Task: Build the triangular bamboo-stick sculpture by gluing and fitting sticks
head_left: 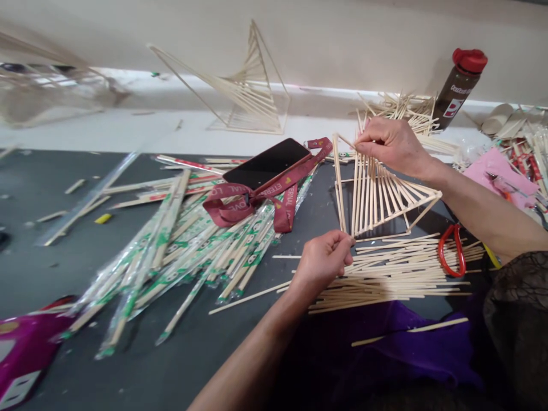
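Note:
A small twisted frame of thin wooden sticks stands on the dark tabletop, its slats fanned out side by side. My right hand is closed in a pinch at the top of the slats, by the frame's upper edge. Lower down, my left hand pinches the bottom end of the leftmost slat at the frame's base. That wooden stick appears to run between my two hands; my fingers hide its ends. Many loose wooden sticks lie in front of the frame, and red-handled scissors rest at their right.
A phone with a red lanyard lies on plastic-wrapped chopsticks to the left. A larger stick model stands behind. A bottle and a stick heap are at the back right. A purple cloth is nearest me.

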Motion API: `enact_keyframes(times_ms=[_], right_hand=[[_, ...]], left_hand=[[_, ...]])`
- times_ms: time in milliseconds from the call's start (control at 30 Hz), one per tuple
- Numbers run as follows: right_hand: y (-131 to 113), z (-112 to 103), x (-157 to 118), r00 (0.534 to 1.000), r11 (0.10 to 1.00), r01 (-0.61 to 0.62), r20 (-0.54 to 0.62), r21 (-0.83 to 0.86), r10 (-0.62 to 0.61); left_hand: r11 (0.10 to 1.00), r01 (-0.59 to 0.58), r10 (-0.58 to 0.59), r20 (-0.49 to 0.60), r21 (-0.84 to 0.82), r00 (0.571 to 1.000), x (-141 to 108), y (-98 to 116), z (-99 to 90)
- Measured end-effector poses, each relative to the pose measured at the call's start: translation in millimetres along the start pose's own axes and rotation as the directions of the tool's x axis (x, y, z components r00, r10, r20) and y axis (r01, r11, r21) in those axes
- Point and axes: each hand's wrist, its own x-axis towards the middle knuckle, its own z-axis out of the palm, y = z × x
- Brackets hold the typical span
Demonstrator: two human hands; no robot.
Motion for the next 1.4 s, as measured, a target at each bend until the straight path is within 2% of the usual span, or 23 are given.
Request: enact_keyframes(times_ms=[200,600,967,1400], right_hand=[[-1.0,-0.6,0.2,1.000,1.000,0.025,-0.005,0.012,-0.025],[-3.3,-0.6,1.1,1.000,1.000,-0.009,0.007,-0.011,0.010],[-3.3,-1.4,2.6,1.000,0.999,-0.016,0.007,-0.035,0.017],[1.2,2.6,2.5,1.000,1.000,0.010,-0.011,0.021,-0.010]], left_hand=[[1.000,-0.005,0.005,0.006,-0.009,1.000,1.0,-0.6,0.4],[1.000,-0.020,0.020,-0.001,-0.008,1.000,0.4,-2.3,1.3],[1.000,0.017,-0.017,-0.005,0.002,1.000,3.9,-5.1,1.6],[1.000,-0.012,0.012,0.001,-0.012,1.000,4.0,-7.0,1.0]])
